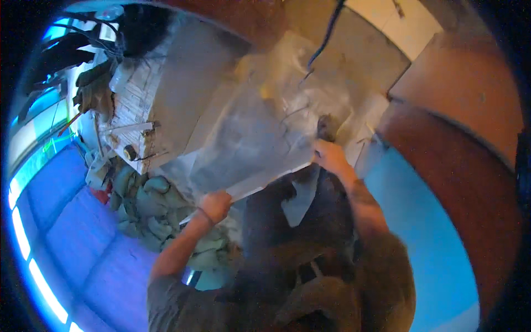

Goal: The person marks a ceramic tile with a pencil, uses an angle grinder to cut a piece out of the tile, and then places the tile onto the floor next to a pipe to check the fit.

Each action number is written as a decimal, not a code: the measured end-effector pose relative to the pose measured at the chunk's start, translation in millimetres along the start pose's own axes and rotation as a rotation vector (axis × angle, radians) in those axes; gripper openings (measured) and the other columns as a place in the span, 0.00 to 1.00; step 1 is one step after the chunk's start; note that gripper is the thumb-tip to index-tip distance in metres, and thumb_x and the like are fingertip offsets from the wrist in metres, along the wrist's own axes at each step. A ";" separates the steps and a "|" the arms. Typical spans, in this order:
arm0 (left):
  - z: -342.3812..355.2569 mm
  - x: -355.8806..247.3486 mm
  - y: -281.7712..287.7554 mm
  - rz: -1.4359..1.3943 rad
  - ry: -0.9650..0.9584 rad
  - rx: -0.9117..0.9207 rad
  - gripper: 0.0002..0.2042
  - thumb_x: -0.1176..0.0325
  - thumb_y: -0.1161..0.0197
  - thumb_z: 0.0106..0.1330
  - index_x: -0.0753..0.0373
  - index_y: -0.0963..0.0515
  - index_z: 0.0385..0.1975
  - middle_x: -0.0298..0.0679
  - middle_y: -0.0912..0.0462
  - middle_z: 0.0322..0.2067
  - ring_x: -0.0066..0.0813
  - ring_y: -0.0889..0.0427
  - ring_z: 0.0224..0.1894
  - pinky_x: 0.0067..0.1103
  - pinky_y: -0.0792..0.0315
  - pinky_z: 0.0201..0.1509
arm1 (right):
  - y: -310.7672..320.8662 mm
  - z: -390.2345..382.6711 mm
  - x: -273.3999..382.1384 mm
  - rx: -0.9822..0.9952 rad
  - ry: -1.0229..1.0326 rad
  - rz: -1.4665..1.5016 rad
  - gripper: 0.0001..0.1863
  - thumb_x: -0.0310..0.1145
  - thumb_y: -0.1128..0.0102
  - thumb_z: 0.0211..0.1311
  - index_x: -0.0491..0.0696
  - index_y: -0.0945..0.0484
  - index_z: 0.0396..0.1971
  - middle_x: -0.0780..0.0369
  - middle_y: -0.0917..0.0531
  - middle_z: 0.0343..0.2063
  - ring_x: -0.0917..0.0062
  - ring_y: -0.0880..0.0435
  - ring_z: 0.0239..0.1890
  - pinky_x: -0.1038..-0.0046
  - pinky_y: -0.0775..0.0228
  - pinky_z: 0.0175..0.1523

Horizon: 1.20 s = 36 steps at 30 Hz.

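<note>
Strip (257,188), qty 1, long, pale, runs slantwise across my feed along near edge of 1 grey sheet (238,149); can't tell if joined. L hand (215,206): fingers clenched on strip near lower-left end. R hand (332,157): fingers grasping strip at upper-right end. Also I count 1 dark cord (327,36) beyond, 1 small dark round item (130,152) at left, 1 grey-green pile (152,202) near L hand, pcs. uncountable.
</note>
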<state>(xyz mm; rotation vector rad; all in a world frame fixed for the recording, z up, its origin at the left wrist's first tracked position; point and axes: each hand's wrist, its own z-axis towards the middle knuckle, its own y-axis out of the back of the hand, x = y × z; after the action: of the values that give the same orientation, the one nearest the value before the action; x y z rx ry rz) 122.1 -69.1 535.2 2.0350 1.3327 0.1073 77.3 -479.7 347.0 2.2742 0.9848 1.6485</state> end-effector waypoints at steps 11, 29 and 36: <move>-80.1 206.1 -138.4 0.055 0.154 0.037 0.07 0.64 0.36 0.54 0.58 0.24 0.29 0.43 0.23 0.28 0.48 0.20 0.30 0.41 0.26 0.32 | -253.7 170.9 -78.1 -0.063 -0.517 -0.112 0.29 0.42 0.36 0.53 0.45 0.29 0.54 0.48 0.18 0.41 0.54 0.18 0.43 0.56 0.27 0.47; -11.5 284.9 -215.5 0.137 0.127 -0.080 0.10 0.63 0.33 0.55 0.62 0.23 0.25 0.46 0.25 0.22 0.50 0.22 0.24 0.38 0.28 0.25 | -360.2 195.0 -234.1 -0.796 -0.640 -0.295 0.18 0.35 0.33 0.45 0.44 0.21 0.38 0.51 0.19 0.38 0.54 0.19 0.40 0.55 0.26 0.46; 17.6 297.4 -201.2 0.199 -0.160 -0.092 0.07 0.65 0.35 0.55 0.60 0.23 0.29 0.45 0.25 0.24 0.48 0.23 0.23 0.38 0.29 0.25 | -416.4 -48.7 -244.4 -1.005 -0.981 -0.368 0.25 0.41 0.28 0.45 0.43 0.25 0.41 0.53 0.21 0.37 0.55 0.22 0.44 0.56 0.30 0.48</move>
<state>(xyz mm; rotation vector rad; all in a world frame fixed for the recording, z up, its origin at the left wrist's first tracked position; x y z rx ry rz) 112.7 217.0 317.7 2.0479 1.0089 0.0913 -179.8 -316.0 -30.7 1.6425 0.1907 0.4739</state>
